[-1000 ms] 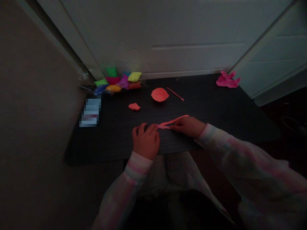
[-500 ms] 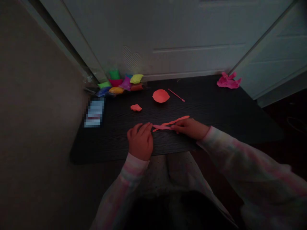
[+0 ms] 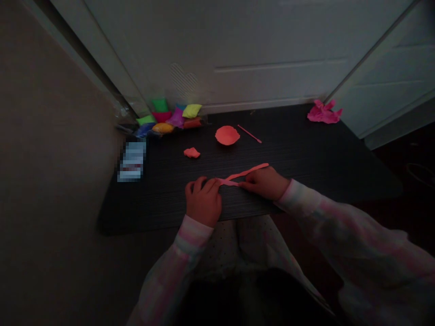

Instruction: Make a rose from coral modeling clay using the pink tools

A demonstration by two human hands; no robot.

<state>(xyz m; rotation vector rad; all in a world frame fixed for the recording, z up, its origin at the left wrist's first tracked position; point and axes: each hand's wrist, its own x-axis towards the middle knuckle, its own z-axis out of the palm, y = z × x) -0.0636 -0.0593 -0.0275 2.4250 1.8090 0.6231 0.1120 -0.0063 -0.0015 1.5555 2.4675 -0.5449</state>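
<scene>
Two thin strips of soft modelling clay cross on the dark table, one orange (image 3: 249,171) and one pink (image 3: 232,183). My left hand (image 3: 203,203) is closed over their left ends, its fingertips pressing near the crossing. What lies under those fingers is hidden. Between thumb and finger, my right hand (image 3: 267,183) pinches the right end of the pink strip. The orange strip slants up behind that hand, its far end showing past the knuckles. Farther back sit an orange clay bowl (image 3: 227,136) and a small orange clay lump (image 3: 192,153).
Behind the bowl lies a thin pink stick tool (image 3: 249,134). Several coloured clay packets (image 3: 163,128) stand at the back left, near a blurred pale rectangle (image 3: 132,160). Crumpled pink material (image 3: 324,113) rests at the back right corner of the table (image 3: 306,154), against a white door.
My left hand has shifted right along the strips toward the crossing. My right hand has moved slightly left and stays pinched on the pink strip; less of the strips shows between the hands.
</scene>
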